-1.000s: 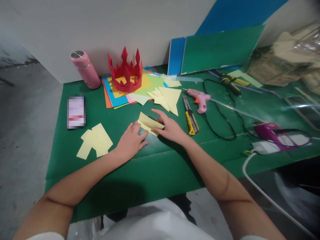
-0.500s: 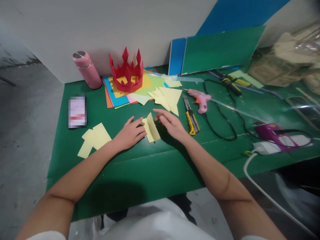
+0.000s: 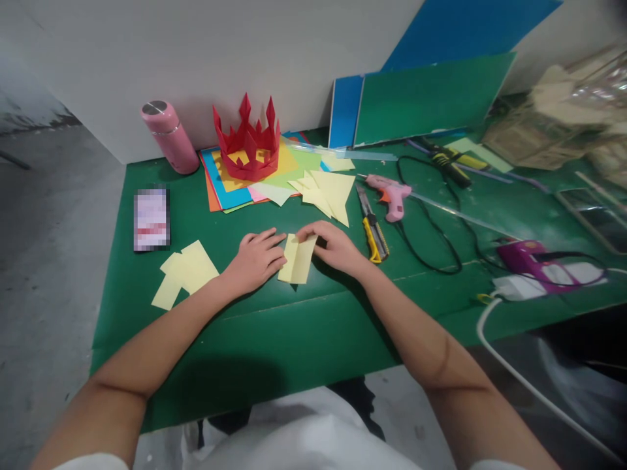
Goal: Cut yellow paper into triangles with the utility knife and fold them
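A small pale yellow paper (image 3: 300, 261) with a crease down it stands partly folded on the green table. My left hand (image 3: 257, 259) lies flat at its left edge, fingers stretched out and the fingertips at the paper. Curled over the upper right edge of the paper, my right hand (image 3: 333, 245) pinches it between thumb and fingers. Left of my left hand lie several loose yellow paper pieces (image 3: 196, 267). Beyond the hands are folded yellow paper points (image 3: 333, 192), and a red paper crown (image 3: 252, 147) stands on a stack of coloured sheets (image 3: 220, 196).
A yellow utility knife (image 3: 373, 235) and a pink glue gun (image 3: 392, 192) with a black cord lie to the right. Farther right is a purple and white power strip (image 3: 533, 261). A phone (image 3: 151, 219) and a pink bottle (image 3: 171, 138) are at the left.
My right hand has gone from pointing beside the paper to pinching its upper right edge. The paper has opened wider and turned slightly. My left hand has hardly moved.
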The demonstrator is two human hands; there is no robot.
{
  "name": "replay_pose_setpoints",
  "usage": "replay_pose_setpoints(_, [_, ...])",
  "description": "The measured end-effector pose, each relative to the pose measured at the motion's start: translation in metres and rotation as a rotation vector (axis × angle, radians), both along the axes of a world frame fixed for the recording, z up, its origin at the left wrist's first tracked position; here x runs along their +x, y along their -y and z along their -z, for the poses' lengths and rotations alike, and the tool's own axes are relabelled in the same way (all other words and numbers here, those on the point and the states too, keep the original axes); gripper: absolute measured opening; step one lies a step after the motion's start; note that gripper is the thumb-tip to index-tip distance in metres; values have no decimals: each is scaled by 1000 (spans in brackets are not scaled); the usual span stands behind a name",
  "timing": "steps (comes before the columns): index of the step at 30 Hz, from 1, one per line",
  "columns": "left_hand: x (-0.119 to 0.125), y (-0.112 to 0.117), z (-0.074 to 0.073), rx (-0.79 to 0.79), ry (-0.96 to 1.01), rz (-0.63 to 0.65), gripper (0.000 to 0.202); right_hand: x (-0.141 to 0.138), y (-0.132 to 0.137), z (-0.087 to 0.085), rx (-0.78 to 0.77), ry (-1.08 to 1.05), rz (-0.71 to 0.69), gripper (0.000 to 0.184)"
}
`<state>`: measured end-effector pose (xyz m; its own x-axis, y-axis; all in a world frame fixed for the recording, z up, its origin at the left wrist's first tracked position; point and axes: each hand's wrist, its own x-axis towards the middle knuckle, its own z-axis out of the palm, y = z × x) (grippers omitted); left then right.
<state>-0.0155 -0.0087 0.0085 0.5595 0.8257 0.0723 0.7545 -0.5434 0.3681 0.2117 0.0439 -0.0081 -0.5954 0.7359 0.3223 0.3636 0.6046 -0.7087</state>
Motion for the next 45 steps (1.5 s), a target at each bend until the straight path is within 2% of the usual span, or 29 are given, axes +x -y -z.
replay_pose_setpoints(4, [2,2,-2,53,-12,4,36,2,-2,-1,102,79,-52,23])
replay_pose_setpoints(10, [3,2,-2,158,-30,80,34,1,1,-1,250,378,-32,50])
replay_pose_setpoints(14, [4,2,-4,210,-70,99,34,1,1,-1,279,481,-34,44])
replay_pose_setpoints(24, [6,5,-4,207,-55,120,35,4,-2,-1,271,523,55,50])
replay_pose_setpoints(26, [6,8,-4,212,-47,120,42,6,-3,0,246,494,53,50])
replay_pose_setpoints(29, [6,11,-3,220,-51,129,68,11,-4,0,231,419,37,50])
replay_pose_setpoints(31, [6,12,-1,222,-67,118,73,14,-4,-1,247,370,28,46])
replay_pose_setpoints(34, [4,9,0,219,-92,73,53,16,-4,-4,292,331,21,35])
replay_pose_setpoints(38, [0,2,0,239,-68,31,27,13,-5,-5,329,325,-70,26])
replay_pose_setpoints(43, [-3,-3,2,243,-16,122,28,11,-5,-6,363,286,-144,30])
replay_pose_setpoints(45, [-4,-4,5,258,-9,115,29,12,-5,-6,354,267,-149,28])
